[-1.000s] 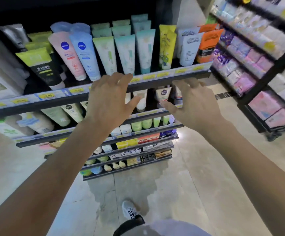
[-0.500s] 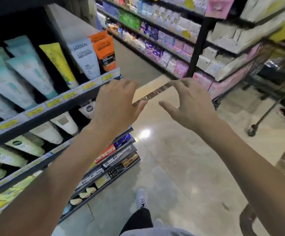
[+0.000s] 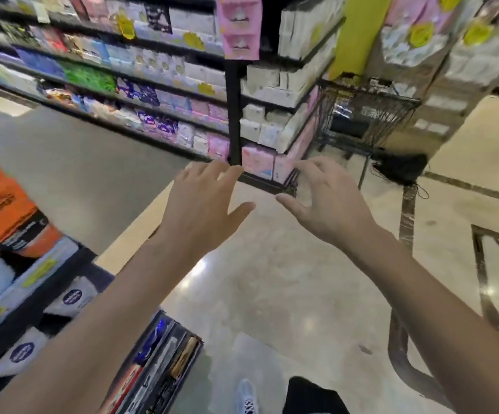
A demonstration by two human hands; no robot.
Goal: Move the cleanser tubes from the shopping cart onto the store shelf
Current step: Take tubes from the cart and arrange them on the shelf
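Note:
Both of my hands are held out in front of me over the aisle floor, holding nothing. My left hand (image 3: 203,204) has its fingers spread and nearly straight. My right hand (image 3: 328,201) has its fingers loosely bent. The black wire shopping cart (image 3: 367,115) stands ahead to the right, beyond my hands, past the corner of a shelf unit; its contents are blurred. The cleanser shelf (image 3: 30,279) is at my far left, with an orange tube (image 3: 6,210) and white tubes on it.
A dark shelf unit (image 3: 233,115) with pink and white packs stands ahead, its corner between me and the cart. Stacked boxes (image 3: 451,85) rise at the right. The shiny tile floor (image 3: 272,279) lies below my arms, with my shoe (image 3: 246,395) on it.
The view has swung right, away from the cleanser shelf and toward the cart. Both hands stayed out in front, holding nothing, and the cart has come into fuller view.

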